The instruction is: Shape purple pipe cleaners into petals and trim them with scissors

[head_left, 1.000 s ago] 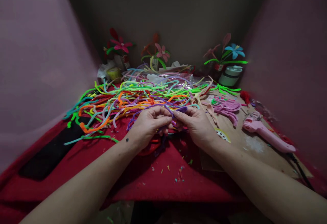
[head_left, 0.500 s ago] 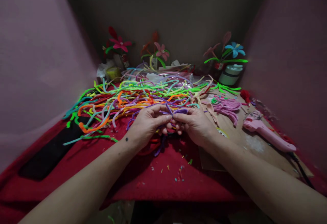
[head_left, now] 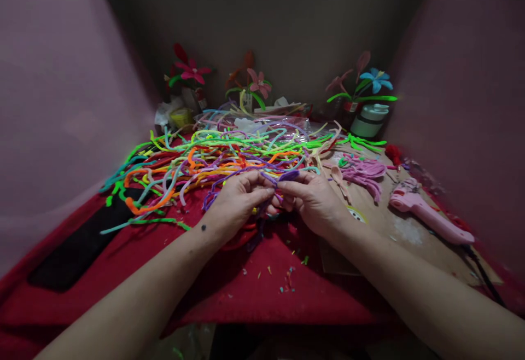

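My left hand and my right hand meet at the middle of the table, fingertips pinched together on a purple pipe cleaner. A bent loop of it sticks up between the thumbs and a dark tail hangs below the hands. Just behind them spreads a big tangle of coloured pipe cleaners in green, orange, teal, yellow and lilac. Both hands hover just above the red cloth.
A pink glue gun lies on brown cardboard at the right, with pink pipe-cleaner pieces beside it. Finished pipe-cleaner flowers and a white jar stand along the back wall. A black strip lies at the left.
My hands have stayed in place, with the fingers working the purple pipe cleaner; its loop between the thumbs has shifted slightly.
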The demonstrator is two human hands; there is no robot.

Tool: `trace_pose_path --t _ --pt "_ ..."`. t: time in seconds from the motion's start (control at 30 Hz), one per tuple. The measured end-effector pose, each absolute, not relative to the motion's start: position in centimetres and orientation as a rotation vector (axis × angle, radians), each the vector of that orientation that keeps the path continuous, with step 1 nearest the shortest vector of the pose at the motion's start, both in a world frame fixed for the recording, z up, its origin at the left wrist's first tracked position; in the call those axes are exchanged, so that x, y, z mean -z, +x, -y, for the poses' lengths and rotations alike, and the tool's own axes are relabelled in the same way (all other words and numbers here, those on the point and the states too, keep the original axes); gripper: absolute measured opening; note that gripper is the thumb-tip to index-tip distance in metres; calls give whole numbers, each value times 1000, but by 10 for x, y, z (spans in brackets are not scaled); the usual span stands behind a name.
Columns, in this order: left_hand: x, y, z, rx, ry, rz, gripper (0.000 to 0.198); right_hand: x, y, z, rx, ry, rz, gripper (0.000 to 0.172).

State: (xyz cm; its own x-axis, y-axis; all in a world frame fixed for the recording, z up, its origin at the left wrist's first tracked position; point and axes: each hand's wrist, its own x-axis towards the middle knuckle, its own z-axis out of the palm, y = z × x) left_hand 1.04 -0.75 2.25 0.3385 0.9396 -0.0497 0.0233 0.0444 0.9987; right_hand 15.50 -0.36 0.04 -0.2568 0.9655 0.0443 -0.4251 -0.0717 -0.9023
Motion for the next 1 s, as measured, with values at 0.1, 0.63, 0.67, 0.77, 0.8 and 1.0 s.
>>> trace_pose_path --t 0.1,0.63,0.67,0.77,0.8,1.0 --pt "-19 6 1 -1015 1246 -950 12 -3 156 4 -1722 -704 955 11" --pt "-23 6 7 -995 1172 -936 12 -1 158 8 -1932 -745 1082 8" --pt "-22 6 6 -986 1152 -908 12 -1 158 8 -1945 -743 1053 10" --pt "-21 5 5 -901 1122 -801 14 -2 159 8 -1939 -760 1058 14" --pt "-21 4 4 -864 1129 -778 16 -2 159 8 -1929 -772 1078 16" --pt "-23 -1 5 -789 1242 -788 13 -6 159 10 -1934 -849 1117 14"
